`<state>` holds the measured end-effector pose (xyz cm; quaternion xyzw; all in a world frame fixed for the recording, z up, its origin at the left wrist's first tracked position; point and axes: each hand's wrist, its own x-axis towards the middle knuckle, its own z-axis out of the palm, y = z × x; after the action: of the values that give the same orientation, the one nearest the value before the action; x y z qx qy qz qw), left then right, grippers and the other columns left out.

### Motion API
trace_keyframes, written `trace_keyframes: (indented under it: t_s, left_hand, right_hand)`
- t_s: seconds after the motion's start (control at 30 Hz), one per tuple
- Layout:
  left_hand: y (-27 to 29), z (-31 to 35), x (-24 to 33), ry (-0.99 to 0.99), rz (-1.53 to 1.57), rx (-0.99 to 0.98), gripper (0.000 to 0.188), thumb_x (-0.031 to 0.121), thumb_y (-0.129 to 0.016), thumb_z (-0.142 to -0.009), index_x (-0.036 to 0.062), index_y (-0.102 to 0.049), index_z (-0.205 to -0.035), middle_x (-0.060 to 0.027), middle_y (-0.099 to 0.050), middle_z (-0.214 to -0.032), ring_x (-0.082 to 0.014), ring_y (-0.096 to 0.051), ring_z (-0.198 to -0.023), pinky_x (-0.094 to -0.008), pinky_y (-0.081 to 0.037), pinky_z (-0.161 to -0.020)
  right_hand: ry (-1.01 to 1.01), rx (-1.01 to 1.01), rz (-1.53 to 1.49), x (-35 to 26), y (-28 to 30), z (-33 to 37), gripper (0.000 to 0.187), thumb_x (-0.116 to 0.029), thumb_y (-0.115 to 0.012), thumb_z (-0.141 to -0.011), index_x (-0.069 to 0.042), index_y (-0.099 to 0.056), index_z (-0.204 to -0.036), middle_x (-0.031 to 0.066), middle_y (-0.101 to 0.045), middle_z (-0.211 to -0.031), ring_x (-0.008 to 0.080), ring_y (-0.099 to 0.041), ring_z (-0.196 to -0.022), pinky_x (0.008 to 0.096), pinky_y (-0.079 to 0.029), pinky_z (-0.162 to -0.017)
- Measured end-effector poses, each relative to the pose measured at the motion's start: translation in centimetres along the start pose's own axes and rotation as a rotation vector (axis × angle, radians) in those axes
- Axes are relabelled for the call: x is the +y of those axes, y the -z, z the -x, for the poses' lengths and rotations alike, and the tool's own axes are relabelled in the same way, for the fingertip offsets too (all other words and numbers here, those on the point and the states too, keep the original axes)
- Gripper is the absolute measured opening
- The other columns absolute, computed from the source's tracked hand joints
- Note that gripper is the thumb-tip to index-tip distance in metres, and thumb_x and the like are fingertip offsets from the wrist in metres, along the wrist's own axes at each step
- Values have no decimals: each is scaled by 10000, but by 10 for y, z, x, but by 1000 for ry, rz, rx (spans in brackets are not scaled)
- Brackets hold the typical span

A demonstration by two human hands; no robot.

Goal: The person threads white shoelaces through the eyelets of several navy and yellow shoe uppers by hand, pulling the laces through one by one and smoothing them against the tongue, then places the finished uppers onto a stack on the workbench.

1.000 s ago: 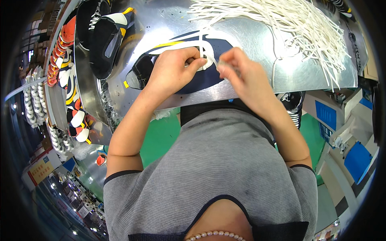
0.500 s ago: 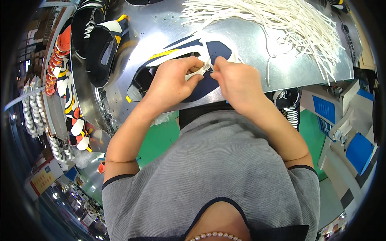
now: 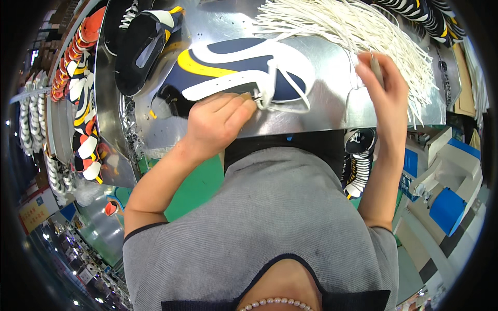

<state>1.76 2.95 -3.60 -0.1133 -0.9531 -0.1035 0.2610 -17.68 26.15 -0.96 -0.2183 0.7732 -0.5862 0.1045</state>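
Note:
A navy, white and yellow shoe upper (image 3: 233, 57) lies on its side on the metal table, its toe toward the right. My left hand (image 3: 217, 122) is closed on the upper at its lacing edge, fingers pinched. A white shoelace (image 3: 266, 93) is knotted or looped there, and one loop hangs past the toe. Raised to the right, apart from the upper, my right hand (image 3: 390, 88) grips a thin metal tool with a grey-brown handle (image 3: 377, 71). Its tip points away from me, near the loose laces.
A big heap of white laces (image 3: 353, 31) covers the table's far right. Black shoe uppers (image 3: 137, 52) lie at the far left, beside a stack of orange and white ones (image 3: 80, 103). More uppers (image 3: 425, 15) sit at the far right corner. Boxes (image 3: 451, 166) stand below right.
My right hand has left the lace and moved right, now with the tool showing. The upper has tipped so its side faces up. My left hand has stayed at the lacing edge.

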Motion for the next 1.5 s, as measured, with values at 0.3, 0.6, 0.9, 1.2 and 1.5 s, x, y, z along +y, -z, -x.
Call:
trace_keyframes:
  t_s: [0.3,0.6,0.9,1.2,1.5]
  left_hand:
    - [17,-16,-12,380,198,-223,227,122,-653,-921,12,-642,-1119,-137,-716,-964,-309,-702,-854,-382,-549,-776]
    - [28,-36,-29,1269,1090,-648,478,377,-604,-986,29,-629,-1313,-112,-650,-1274,-197,-588,-1137,-303,-446,-995]
    - [-11,-9,-37,888,637,-68,190,192,-673,-896,30,-758,-950,-141,-717,-801,-260,-675,-698,-335,-524,-694]
    - [-15,-16,-35,814,681,-59,205,229,-706,-865,43,-766,-929,-144,-726,-841,-274,-690,-754,-363,-525,-727]
    - [92,33,-129,476,-326,236,69,90,-666,-905,28,-680,-933,-122,-676,-929,-323,-623,-888,-416,-494,-804]
  right_hand:
    - [-151,-331,-43,5,-49,-15,491,-178,-853,-763,-13,-637,-1172,32,-681,-976,90,-619,-878,224,-490,-759]
    - [-104,-335,-238,6,-73,5,564,-73,-813,-805,-28,-524,-1286,79,-610,-1145,136,-594,-1038,269,-500,-877]
    - [-240,-217,-397,8,-75,7,478,-65,-767,-836,12,-538,-1248,84,-657,-1039,121,-617,-935,251,-489,-849]
    - [-384,-284,-469,12,-71,3,447,-85,-761,-847,0,-541,-1227,78,-671,-998,119,-632,-881,245,-501,-779]
    - [-387,-97,-644,40,-36,4,468,-95,-765,-856,-9,-515,-1242,86,-677,-1007,100,-650,-819,232,-513,-662]
